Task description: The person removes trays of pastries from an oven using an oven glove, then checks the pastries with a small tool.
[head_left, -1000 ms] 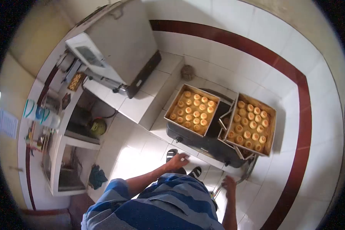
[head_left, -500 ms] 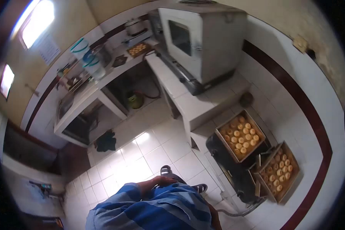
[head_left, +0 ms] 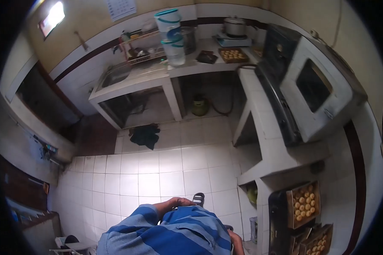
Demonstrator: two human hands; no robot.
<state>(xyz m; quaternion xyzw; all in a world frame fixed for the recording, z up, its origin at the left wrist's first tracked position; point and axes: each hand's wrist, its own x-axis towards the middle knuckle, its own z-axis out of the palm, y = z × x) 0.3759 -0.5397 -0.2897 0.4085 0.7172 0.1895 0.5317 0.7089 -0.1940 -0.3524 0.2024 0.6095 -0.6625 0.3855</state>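
My left hand (head_left: 181, 202) rests at waist height against the front of a blue striped shirt (head_left: 174, 233); its fingers are partly hidden, and I make out nothing in it. Along the right side of the shirt my right arm shows low in the picture, and its hand (head_left: 236, 241) is mostly cut from sight, so I cannot see its fingers. Beyond my left hand a sandalled foot (head_left: 198, 198) stands on the white tiled floor (head_left: 170, 163).
On the right a metal oven (head_left: 315, 85) stands on a tiled counter (head_left: 270, 144). Below it are trays of round cookies (head_left: 304, 204). Ahead are stacked clear containers (head_left: 172, 40), a pot (head_left: 235, 27), a sink (head_left: 116, 76), a green gas cylinder (head_left: 198, 105) and a dark cloth (head_left: 145, 136).
My view has swung to the left, so the oven, counter and cookie trays sit further right. More of the doorway side shows. My left hand stays at the shirt front.
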